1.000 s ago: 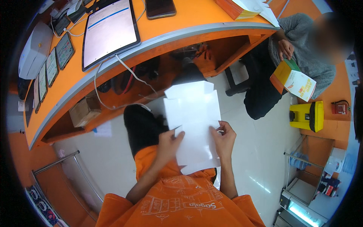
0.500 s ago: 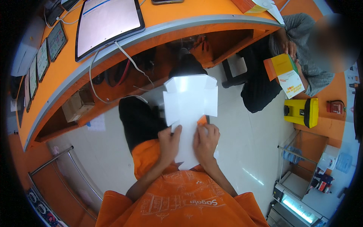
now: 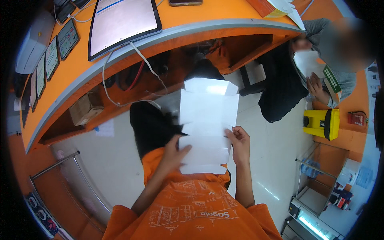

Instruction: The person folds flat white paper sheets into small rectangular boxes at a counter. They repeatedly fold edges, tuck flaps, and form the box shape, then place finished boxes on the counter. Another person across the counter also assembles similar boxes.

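An unfolded white carton [image 3: 208, 108] lies flat over my lap, its blank side up and its flaps spread out. Crosswise creases run over its middle, and a narrow flap sticks out at the end near my shirt. My left hand [image 3: 173, 154] holds the carton's left edge, thumb on top, with the other fingers partly hidden. At the right edge, my right hand [image 3: 241, 145] pinches the card by a notch between thumb and bent fingers.
Ahead curves an orange desk [image 3: 208, 22] with a tablet [image 3: 124, 26], several phones [image 3: 68, 39] and a hanging white cable [image 3: 146, 60]. A seated person at the right holds a carton [image 3: 310, 62]. A yellow bin [image 3: 320, 124] stands below them; a metal rail [image 3: 56, 164] is at lower left.
Both hands have moved apart to the carton's edges, and its near part now looks wider and flatter. The co-worker's carton has turned. The view has shifted slightly.
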`<state>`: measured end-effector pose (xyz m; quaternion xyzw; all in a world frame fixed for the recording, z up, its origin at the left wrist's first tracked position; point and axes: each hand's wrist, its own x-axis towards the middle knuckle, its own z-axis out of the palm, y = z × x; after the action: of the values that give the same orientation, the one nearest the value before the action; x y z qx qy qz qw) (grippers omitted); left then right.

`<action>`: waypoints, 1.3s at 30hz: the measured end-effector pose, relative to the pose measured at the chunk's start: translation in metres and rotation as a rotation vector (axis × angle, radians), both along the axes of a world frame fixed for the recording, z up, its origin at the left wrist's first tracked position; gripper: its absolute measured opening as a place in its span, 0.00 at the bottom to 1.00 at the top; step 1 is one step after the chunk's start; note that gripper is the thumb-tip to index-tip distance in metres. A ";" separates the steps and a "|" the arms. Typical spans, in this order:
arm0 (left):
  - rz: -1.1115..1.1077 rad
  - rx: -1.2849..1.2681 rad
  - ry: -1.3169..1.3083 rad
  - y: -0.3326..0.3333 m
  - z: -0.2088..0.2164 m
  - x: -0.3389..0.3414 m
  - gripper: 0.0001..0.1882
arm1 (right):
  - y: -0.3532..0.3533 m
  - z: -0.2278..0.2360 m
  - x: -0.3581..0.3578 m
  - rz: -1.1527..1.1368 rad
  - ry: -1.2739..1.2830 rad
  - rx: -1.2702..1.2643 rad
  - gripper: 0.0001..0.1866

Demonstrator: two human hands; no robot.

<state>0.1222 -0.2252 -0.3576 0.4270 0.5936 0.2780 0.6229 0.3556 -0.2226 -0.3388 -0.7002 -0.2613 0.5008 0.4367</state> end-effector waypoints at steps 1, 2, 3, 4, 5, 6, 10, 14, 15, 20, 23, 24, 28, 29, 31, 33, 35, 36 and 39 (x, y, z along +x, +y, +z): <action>0.026 -0.061 -0.039 -0.008 0.003 -0.004 0.12 | -0.006 0.002 -0.002 -0.006 -0.048 -0.004 0.06; 0.055 -0.126 -0.076 -0.014 0.005 -0.007 0.13 | -0.013 0.006 -0.003 0.030 -0.094 -0.018 0.06; 0.067 -0.144 -0.057 -0.019 0.006 -0.008 0.13 | -0.022 0.011 -0.003 0.069 -0.141 -0.032 0.07; 0.080 -0.156 -0.039 -0.022 0.006 -0.009 0.13 | -0.029 0.014 -0.003 0.144 -0.189 0.008 0.08; 0.094 -0.165 -0.023 -0.023 0.007 -0.008 0.13 | -0.036 0.017 -0.002 0.151 -0.197 -0.081 0.09; 0.103 -0.153 0.012 -0.024 0.008 -0.007 0.11 | -0.043 0.021 -0.002 0.190 -0.204 -0.122 0.09; 0.032 -0.011 0.319 -0.021 0.015 0.002 0.08 | -0.066 0.022 -0.018 0.082 -0.293 -0.180 0.09; 0.026 0.363 0.550 -0.013 0.018 0.015 0.08 | -0.071 0.015 -0.035 0.034 -0.494 -0.051 0.08; 0.009 0.407 0.577 -0.010 0.016 0.019 0.08 | -0.070 0.014 -0.036 0.047 -0.559 -0.058 0.08; -0.098 0.481 0.690 0.009 -0.001 0.033 0.07 | -0.073 0.016 -0.047 0.048 -0.541 -0.040 0.10; -0.201 0.547 0.872 0.009 0.000 0.040 0.09 | -0.077 0.017 -0.046 0.062 -0.541 -0.037 0.11; -0.191 0.546 0.863 0.004 0.004 0.044 0.12 | -0.078 0.017 -0.045 0.055 -0.535 -0.049 0.11; -0.216 0.484 0.718 -0.015 0.015 0.062 0.26 | -0.083 0.012 -0.038 0.073 -0.533 0.012 0.10; -0.220 0.472 0.649 -0.018 0.014 0.066 0.29 | -0.082 0.009 -0.038 0.076 -0.536 0.065 0.09; -0.214 0.368 0.567 -0.017 0.009 0.072 0.28 | -0.081 0.006 -0.039 0.084 -0.540 0.136 0.09; -0.184 0.343 0.495 -0.016 0.005 0.071 0.27 | -0.080 0.008 -0.043 0.092 -0.541 0.169 0.08; -0.135 0.363 0.432 -0.008 0.002 0.066 0.25 | -0.076 0.011 -0.040 0.075 -0.483 0.142 0.08; -0.107 0.352 0.443 -0.004 0.003 0.060 0.23 | -0.073 0.013 -0.037 0.066 -0.459 0.127 0.07; -0.145 0.174 0.462 0.015 0.011 0.034 0.18 | -0.066 0.023 -0.020 -0.052 -0.035 -0.020 0.07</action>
<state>0.1563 -0.2103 -0.3462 0.5728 0.6616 0.1777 0.4501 0.3359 -0.2885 -0.3155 -0.7197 -0.2453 0.4796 0.4379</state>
